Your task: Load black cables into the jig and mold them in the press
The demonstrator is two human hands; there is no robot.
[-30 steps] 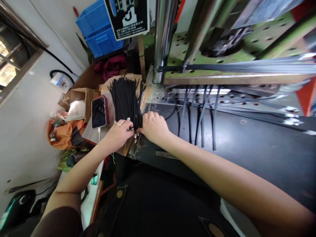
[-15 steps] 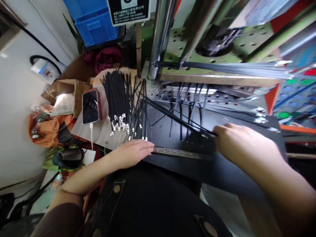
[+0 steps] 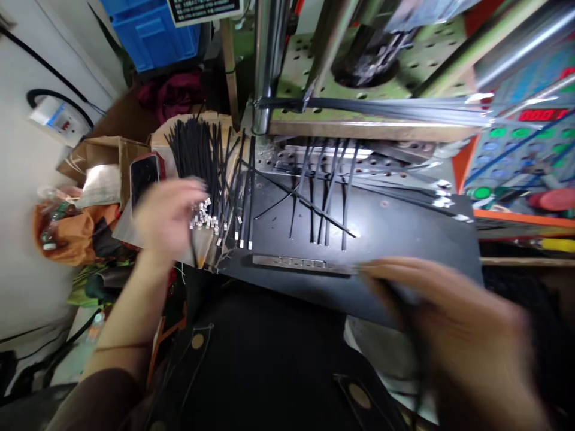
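My left hand (image 3: 168,218) is smeared by motion beside a pile of black cables (image 3: 193,149) with white connector ends. A dark strand hangs just below its fingers; I cannot tell whether it is held. My right hand (image 3: 444,311), also blurred, has black cables (image 3: 415,371) running through it and hanging down past the palm. Its fingertips reach the right end of a slotted metal strip (image 3: 300,263) lying near the table's front edge. Several loose black cables (image 3: 327,191) lie across the dark table (image 3: 386,233), one diagonally over others.
A machine with metal columns (image 3: 268,66) and a perforated green plate (image 3: 291,60) stands behind the table. More cables (image 3: 372,109) lie along its front. At right is a control panel (image 3: 530,149). A phone (image 3: 144,173), cardboard box (image 3: 105,155) and blue bins (image 3: 153,36) are at left.
My left hand has left the metal strip's left end and moved left to the cable pile. My right hand has drawn its cables off the table, towards me, and its fingertips reach the strip's right end.
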